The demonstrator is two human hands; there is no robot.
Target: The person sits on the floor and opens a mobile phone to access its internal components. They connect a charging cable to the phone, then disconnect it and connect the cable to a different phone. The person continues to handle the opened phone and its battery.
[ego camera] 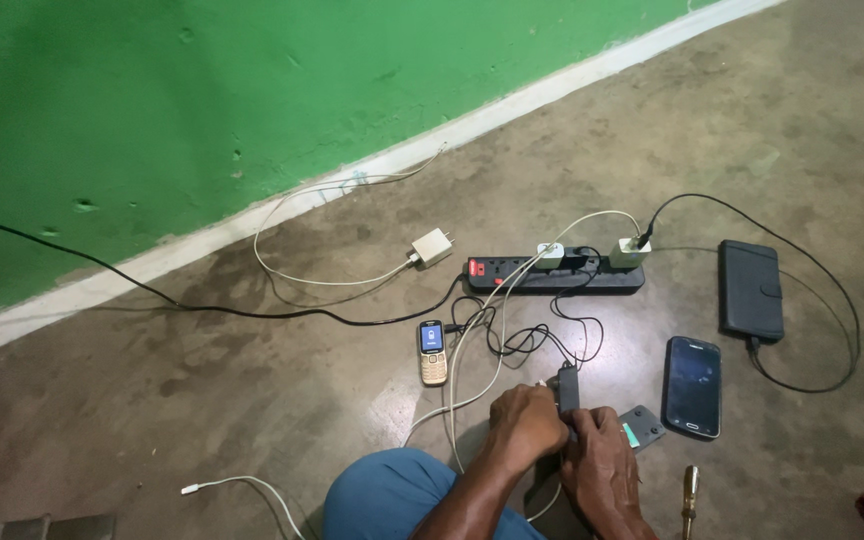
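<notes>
Both my hands meet low in the middle of the floor. My left hand [525, 424] is curled around a small black adapter [568, 387] whose top sticks out above my fingers. My right hand [603, 462] is closed against the adapter's lower end, and what lies under its fingers is hidden. A small grey device with a green patch [646, 424] lies touching my right hand's far side. Thin black cables [527, 338] run from the adapter toward a black power strip [512, 272].
A dark smartphone [693, 386] and a phone in a black wallet case [750, 290] lie to the right. A small keypad phone [433, 352], a white charger [432, 246] and white cables lie to the left. A screwdriver handle [690, 493] is near my right wrist. My blue-clad knee [389, 496] is below, and a green wall [202, 90] stands behind.
</notes>
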